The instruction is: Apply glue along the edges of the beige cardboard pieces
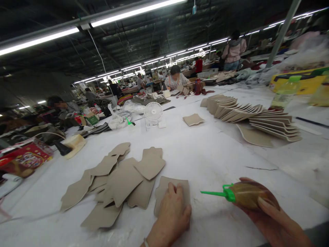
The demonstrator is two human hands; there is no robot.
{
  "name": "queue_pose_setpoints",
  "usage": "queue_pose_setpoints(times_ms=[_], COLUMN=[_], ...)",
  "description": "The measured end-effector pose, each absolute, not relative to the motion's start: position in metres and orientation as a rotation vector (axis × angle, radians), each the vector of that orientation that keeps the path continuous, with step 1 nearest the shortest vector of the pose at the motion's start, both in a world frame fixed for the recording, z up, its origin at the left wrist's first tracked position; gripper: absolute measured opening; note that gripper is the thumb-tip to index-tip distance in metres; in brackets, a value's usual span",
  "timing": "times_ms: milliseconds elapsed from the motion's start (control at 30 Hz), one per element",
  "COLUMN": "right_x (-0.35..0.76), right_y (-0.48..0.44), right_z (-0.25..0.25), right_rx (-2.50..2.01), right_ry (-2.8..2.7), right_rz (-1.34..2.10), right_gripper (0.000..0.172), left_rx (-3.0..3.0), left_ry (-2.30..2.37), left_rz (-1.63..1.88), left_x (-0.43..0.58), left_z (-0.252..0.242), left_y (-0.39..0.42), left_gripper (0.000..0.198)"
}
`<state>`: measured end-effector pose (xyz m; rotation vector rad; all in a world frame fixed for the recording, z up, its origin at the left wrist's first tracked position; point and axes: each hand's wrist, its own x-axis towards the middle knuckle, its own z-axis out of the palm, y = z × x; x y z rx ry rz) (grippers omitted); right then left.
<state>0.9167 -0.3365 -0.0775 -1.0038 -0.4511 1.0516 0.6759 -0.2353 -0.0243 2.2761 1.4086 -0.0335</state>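
My right hand (277, 219) is wrapped around a squeeze bottle (253, 195) of brownish liquid, probably glue. Its long green nozzle points left, just above the table, with the tip apart from any piece. Below the middle of the view, my left hand (172, 212) presses bent fingers onto a flat beige piece (162, 188), with the thumb near its right edge. The material looks like leather or a similar sheet. Left of that hand lies a loose, overlapping pile of similar beige pieces (123, 181).
A fanned row of beige pieces (231, 109) lies at the right, and one single piece (193, 119) lies farther back. A small white fan (153, 112) stands mid-table. A yellow block (74, 144) sits at left. Across the table, a person (176, 78) leans over work.
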Motion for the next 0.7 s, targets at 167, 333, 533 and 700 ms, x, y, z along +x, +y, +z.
queue_pose_setpoints(times_ms=[167, 333, 533, 700], right_x=[0.903, 0.890, 0.891, 0.893], right_y=[-0.336, -0.332, -0.333, -0.335], right_z=[-0.060, -0.050, -0.046, -0.044], right_rx=[-1.009, -0.944, -0.993, -1.023], right_ry=[-0.430, -0.413, -0.407, -0.440], right_rz=[1.060, 1.058, 0.975, 0.947], right_gripper=[0.050, 0.048, 0.052, 0.051], left_rx=[2.279, 2.309, 2.312, 2.340], left_ry=[1.421, 1.576, 1.595, 1.594], left_rz=[-0.115, -0.295, -0.464, -0.453], left_x=[0.682, 0.706, 0.722, 0.715], left_z=[-0.029, -0.042, -0.055, -0.057], left_y=[-0.236, -0.229, -0.218, -0.217], left_gripper=[0.063, 0.069, 0.070, 0.068])
